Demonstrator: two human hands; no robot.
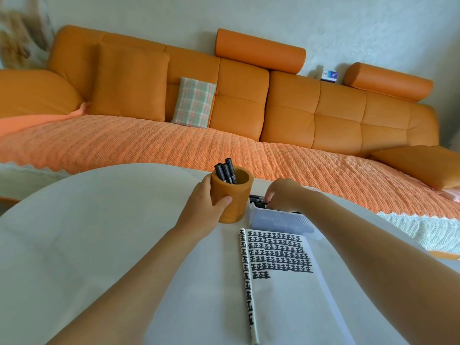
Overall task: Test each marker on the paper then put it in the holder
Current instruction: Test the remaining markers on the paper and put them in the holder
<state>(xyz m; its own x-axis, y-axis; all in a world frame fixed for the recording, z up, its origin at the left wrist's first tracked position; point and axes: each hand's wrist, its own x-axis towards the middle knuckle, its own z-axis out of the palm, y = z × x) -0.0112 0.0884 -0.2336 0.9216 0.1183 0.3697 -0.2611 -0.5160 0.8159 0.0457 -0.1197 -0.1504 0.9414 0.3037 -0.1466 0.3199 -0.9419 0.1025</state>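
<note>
We have three markers (225, 171) in the holder (232, 195) our left hand (207, 207) grips, the paper (281, 265) is rows deep in test marks, and our right hand (283, 192) pinches the next marker (258, 200) at the clear box (278, 219), likely with more to test.

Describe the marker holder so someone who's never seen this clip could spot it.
On the white table before the orange sofa, look beyond the paper covered in black marks. The holder is the upright ochre cylinder that the left hand grips, the only thing with black markers standing in it.
</note>
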